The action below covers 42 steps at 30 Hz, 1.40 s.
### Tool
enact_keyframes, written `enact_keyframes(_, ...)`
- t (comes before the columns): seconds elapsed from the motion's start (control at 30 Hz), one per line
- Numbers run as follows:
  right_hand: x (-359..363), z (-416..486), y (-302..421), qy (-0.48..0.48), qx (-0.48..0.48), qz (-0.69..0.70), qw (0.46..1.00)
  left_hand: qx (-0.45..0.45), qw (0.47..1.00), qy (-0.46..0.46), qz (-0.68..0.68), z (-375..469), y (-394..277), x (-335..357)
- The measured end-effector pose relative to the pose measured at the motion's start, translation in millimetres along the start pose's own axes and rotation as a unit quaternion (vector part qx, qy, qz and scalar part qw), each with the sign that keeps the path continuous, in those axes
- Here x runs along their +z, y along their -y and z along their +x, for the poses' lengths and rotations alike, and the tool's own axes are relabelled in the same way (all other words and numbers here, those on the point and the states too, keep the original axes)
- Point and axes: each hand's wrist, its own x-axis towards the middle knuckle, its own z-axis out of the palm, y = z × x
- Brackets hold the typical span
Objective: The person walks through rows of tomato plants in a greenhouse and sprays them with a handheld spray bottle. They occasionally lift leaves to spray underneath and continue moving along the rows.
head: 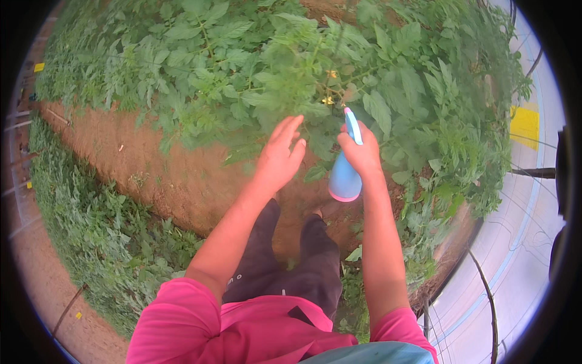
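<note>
My right hand (pixel 363 148) grips the neck of a blue spray bottle (pixel 344 177) with a pink base and a white and blue trigger head. Its pink nozzle points up at a cluster of yellow tomato flowers (pixel 328 100), just beyond the tip. To the left, my left hand (pixel 283 152) is held in the air with fingers extended and thumb apart, holding nothing. Just past its fingertips are leaves of a tomato plant (pixel 282 91). Whether those fingers touch a leaf, I cannot tell.
Dense tomato foliage (pixel 182 50) fills the far side. A bare soil path (pixel 168 182) runs left from my feet, with another plant row (pixel 91 236) behind it. Yellow sheets (pixel 524 127) hang near the plastic greenhouse wall (pixel 514 264) on the right, where dark poles stand.
</note>
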Motion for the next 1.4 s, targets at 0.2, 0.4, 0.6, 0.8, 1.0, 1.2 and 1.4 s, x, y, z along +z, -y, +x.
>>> enact_keyframes(0.2, 13.6, -77.7, -15.6, 0.038, -0.087, 0.052, 0.994, -0.086, 0.996, -0.003, -0.023, -103.1, 41.7, -69.4)
enact_keyframes(0.4, 39.9, -141.5, 20.9, 0.113, -0.128, 0.001, 0.985, -0.272, 0.959, 0.039, 0.075, -269.8, 109.0, -155.1)
enact_keyframes(0.6, 92.1, -150.1, 100.7, 0.146, -0.168, -0.062, 0.973, -0.373, 0.917, 0.050, 0.131, -432.3, 209.2, -213.7)
enact_keyframes(0.8, 165.7, -146.7, 168.0, 0.200, -0.197, -0.107, 0.954, -0.448, 0.880, 0.056, 0.147, -550.9, 244.7, -259.9)
enact_keyframes(1.0, 258.9, -136.8, 244.5, 0.303, -0.221, -0.113, 0.920, -0.557, 0.828, -0.010, 0.062, -581.9, 203.0, -299.6)
enact_keyframes(1.2, 335.6, -110.9, 311.7, 0.340, -0.262, -0.071, 0.900, -0.610, 0.764, -0.151, -0.148, -589.1, 185.7, -311.5)
enact_keyframes(1.4, 387.8, -71.5, 364.8, 0.357, -0.292, -0.072, 0.884, -0.616, 0.728, -0.187, -0.234, -566.1, 205.6, -341.8)
